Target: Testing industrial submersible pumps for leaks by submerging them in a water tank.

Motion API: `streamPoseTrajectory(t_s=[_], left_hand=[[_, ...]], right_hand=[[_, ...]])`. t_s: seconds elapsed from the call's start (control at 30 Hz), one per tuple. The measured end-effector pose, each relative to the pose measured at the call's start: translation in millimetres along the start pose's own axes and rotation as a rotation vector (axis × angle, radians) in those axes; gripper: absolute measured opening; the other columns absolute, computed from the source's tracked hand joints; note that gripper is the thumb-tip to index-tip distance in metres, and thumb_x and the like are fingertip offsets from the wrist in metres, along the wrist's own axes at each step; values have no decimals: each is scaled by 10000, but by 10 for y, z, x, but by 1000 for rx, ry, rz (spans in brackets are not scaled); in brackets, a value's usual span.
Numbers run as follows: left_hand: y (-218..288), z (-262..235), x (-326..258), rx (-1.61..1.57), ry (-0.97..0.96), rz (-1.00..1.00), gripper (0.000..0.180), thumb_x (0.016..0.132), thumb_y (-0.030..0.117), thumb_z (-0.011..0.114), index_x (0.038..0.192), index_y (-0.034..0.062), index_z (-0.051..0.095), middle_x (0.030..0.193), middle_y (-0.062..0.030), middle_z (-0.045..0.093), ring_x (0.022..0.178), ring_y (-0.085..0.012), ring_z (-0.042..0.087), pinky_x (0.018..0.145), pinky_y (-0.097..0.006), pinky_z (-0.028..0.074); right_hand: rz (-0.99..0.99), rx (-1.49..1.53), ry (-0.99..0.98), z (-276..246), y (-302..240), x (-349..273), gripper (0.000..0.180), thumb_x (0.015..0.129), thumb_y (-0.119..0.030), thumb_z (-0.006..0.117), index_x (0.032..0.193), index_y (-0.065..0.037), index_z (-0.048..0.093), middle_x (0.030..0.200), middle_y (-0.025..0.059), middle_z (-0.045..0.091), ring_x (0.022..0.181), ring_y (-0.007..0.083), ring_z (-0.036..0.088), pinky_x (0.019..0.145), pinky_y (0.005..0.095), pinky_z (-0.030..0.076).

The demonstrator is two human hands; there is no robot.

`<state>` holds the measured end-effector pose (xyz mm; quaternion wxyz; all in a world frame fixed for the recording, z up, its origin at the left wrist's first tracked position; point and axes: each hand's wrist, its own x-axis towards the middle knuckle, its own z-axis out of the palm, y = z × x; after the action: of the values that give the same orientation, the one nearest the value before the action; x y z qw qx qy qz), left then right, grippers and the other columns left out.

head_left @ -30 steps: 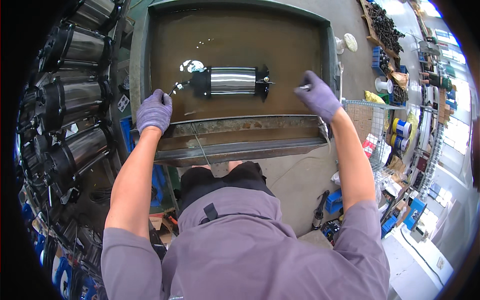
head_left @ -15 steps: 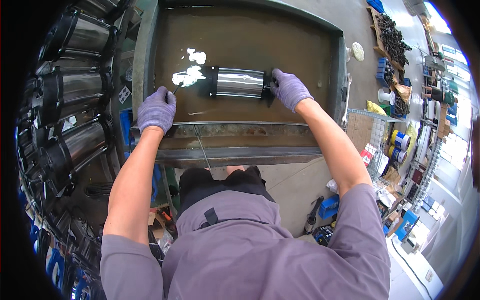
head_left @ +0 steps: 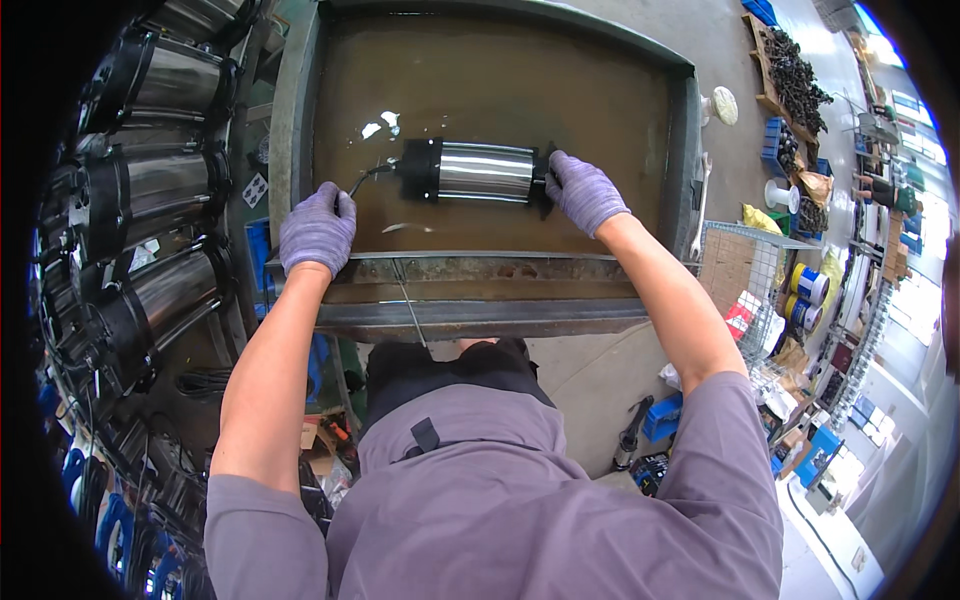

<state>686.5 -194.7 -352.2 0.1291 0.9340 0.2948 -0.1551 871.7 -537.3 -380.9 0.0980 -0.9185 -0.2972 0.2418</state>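
A submersible pump (head_left: 485, 172) with a shiny steel barrel and black ends lies on its side in a metal tank (head_left: 292, 125) of murky brown water. My right hand (head_left: 588, 192), in a purple knit glove, has its fingers closed round the black right end of the pump. From the pump's left end a black cable (head_left: 372, 172) runs to my left hand (head_left: 318, 230). That hand, gloved the same way, is closed on the cable near the tank's left wall. How deep the pump sits is hard to tell.
Large steel and black pumps (head_left: 165, 185) are stacked on the left. A wrench (head_left: 702, 195) rests along the tank's right edge. Beyond it are a wire basket (head_left: 745, 265), a white spool (head_left: 782, 196) and a pallet of dark parts (head_left: 785, 75). A blue bin (head_left: 660, 418) stands on the floor.
The bright white patches on the water have shrunk and parted. More of the pump's black left end and the cable now shows. Both hands keep their hold.
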Motion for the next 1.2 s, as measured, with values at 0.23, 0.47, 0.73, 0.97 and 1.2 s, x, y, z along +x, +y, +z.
streamPoseTrajectory(t_s=[0.23,0.47,0.73,0.97,1.2], left_hand=[[15,4,-4,13,-8,6,285,1016,374,523,1024,118,647,984,-205,733,961,-436,691,854,-554,538],[16,4,-16,3,-10,18,277,1013,364,531,1014,112,647,962,-196,733,941,-432,693,842,-550,539],[-14,4,-25,-4,2,16,279,1013,361,528,1004,110,651,946,-200,731,943,-431,693,839,-551,540],[80,7,-24,-7,-5,-11,295,1004,393,528,1041,132,662,1018,-217,734,984,-448,691,872,-564,540],[-26,35,-30,-30,25,2,325,1015,410,512,1054,124,662,1028,-232,723,1010,-479,667,860,-579,520]], right_hand=[[19,21,-10,15,9,7,213,971,-213,636,1076,-41,568,1049,249,690,994,485,654,854,573,534],[4,60,25,114,58,50,204,981,-227,609,1069,-48,566,988,260,692,935,488,663,830,585,536],[-7,34,46,115,24,37,207,983,-225,601,1088,-50,565,973,256,698,934,486,665,820,584,537],[174,106,-55,-347,-43,-175,251,975,-189,631,1165,-40,560,1030,280,712,998,490,671,874,537,542],[385,219,187,-1139,720,-1667,279,972,-180,575,1204,-30,545,1004,307,697,986,501,673,866,513,542]])
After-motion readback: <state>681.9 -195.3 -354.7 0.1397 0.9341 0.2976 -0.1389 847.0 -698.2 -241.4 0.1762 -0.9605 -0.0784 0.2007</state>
